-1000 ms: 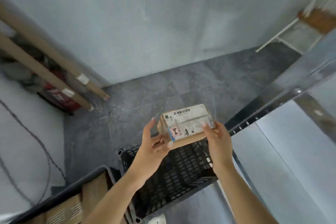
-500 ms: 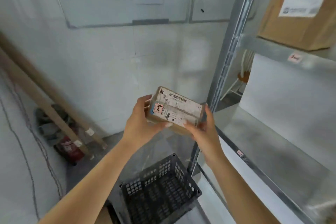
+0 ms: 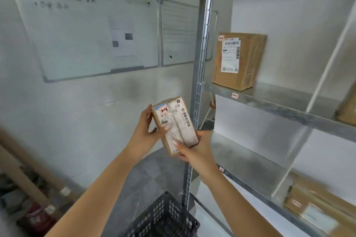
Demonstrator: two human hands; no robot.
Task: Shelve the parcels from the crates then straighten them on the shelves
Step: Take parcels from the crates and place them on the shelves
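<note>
I hold a small brown parcel (image 3: 174,124) with white shipping labels upright at chest height, left of the metal shelf's post (image 3: 202,63). My left hand (image 3: 143,133) grips its left edge and back. My right hand (image 3: 194,152) grips its lower right corner, thumb across the label. A black plastic crate (image 3: 163,219) sits on the floor below, and no parcels show in the part I see. A taller cardboard parcel (image 3: 238,60) stands on the upper shelf (image 3: 273,102). Another labelled parcel (image 3: 316,208) lies at the right of the lower shelf (image 3: 250,165).
Two whiteboards (image 3: 90,32) hang on the wall to the left. Long cardboard tubes (image 3: 25,175) lean in the left corner over a red object (image 3: 38,219). A white diagonal brace (image 3: 316,92) crosses the shelf. Part of a further box (image 3: 348,109) shows at the right edge.
My view has swung up from the floor and crate to the shelving. Both hands raised the parcel and turned it from lying flat to standing on end.
</note>
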